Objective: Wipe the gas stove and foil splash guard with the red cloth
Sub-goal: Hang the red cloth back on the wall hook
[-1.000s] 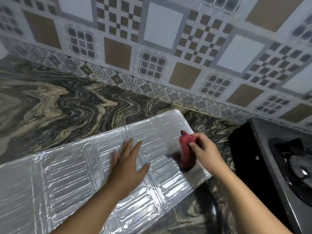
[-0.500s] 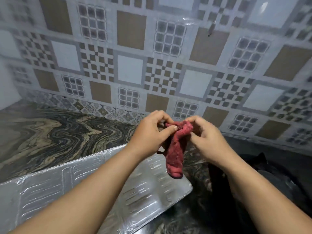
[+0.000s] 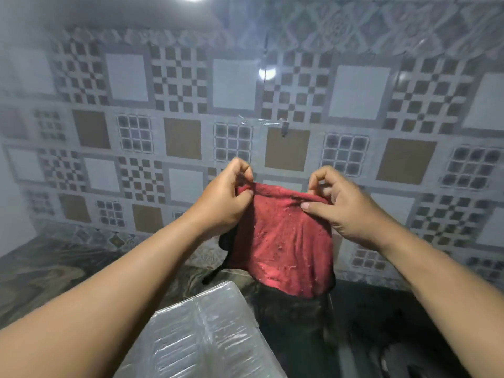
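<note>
The foil splash guard (image 3: 201, 334) lies flat on the swirled counter (image 3: 49, 271), nearest the viewer. Just above its far end hangs the red cloth (image 3: 286, 241), spread open, pilled and dark-edged. The left hand (image 3: 223, 203) and right hand (image 3: 346, 211) each pinch a top corner. Beyond the cloth stands the patterned tile wall (image 3: 231, 85).

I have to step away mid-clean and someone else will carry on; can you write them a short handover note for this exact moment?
Left hand pinches the red cloth's top left corner; right hand pinches the top right. The cloth hangs spread open in the air, touching nothing. The foil splash guard lies flat on the counter below. The stove area at lower right is too dark to judge. Whether any wiping is finished cannot be told from this view. Left: wipe the guard and the stove.
</note>
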